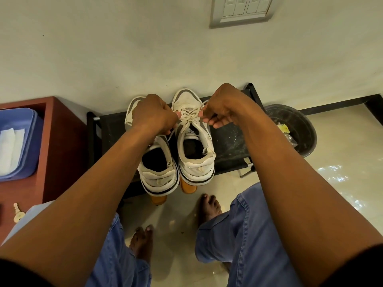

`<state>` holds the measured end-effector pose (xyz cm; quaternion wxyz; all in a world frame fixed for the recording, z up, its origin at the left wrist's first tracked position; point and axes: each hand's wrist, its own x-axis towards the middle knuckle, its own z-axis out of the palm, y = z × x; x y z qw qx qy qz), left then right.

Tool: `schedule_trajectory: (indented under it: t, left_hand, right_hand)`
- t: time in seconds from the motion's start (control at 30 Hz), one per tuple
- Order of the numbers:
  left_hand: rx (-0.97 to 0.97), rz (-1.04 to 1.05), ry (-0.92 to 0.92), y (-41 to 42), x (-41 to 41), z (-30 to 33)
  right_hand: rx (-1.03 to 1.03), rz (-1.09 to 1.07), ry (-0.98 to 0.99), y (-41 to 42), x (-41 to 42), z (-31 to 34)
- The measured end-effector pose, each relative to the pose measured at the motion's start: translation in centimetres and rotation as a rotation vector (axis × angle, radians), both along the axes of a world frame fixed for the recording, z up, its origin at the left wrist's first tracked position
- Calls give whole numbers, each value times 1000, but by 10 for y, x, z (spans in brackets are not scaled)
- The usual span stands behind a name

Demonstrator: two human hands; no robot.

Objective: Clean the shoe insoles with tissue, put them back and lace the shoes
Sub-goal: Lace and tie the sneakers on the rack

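Observation:
Two white and grey sneakers stand side by side on a black shoe rack point(228, 141), toes toward the wall. The right shoe point(194, 158) has a white lace point(189, 116) threaded across its eyelets. My left hand point(154, 113) pinches one lace end at the shoe's left side, and my right hand point(221, 106) pinches the other end at its right side. The left shoe point(155, 170) lies partly under my left hand and wrist, so its laces are hidden. Dark insoles show inside both shoe openings.
A blue tray point(27, 141) holding white tissue point(9, 150) sits on a red-brown cabinet point(62, 141) at the left, with a key point(18, 213) near its front. A black bin point(298, 129) with rubbish stands right of the rack. My bare feet are on the glossy tile floor.

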<state>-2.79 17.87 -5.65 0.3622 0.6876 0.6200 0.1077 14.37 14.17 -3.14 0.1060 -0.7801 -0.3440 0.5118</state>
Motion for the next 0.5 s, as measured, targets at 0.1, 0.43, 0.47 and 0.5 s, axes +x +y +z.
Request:
schedule_trajectory:
  t: [0.1,0.43,0.47,0.5]
  left_hand:
    - [60,-46,71,0,-2,0]
    - [160,-127,295,0,-2,-8]
    - [167,-127,306,0,-1,-9]
    - [173,-128,317,0,-1,-9]
  right_hand:
    - [-27,11,-4,-1,2,-1]
    - [-91,66,-97,-4,6,-7]
    - [-97,67,-101,-4,6,-7]
    - [-102,67,-105,-3,6,-8]
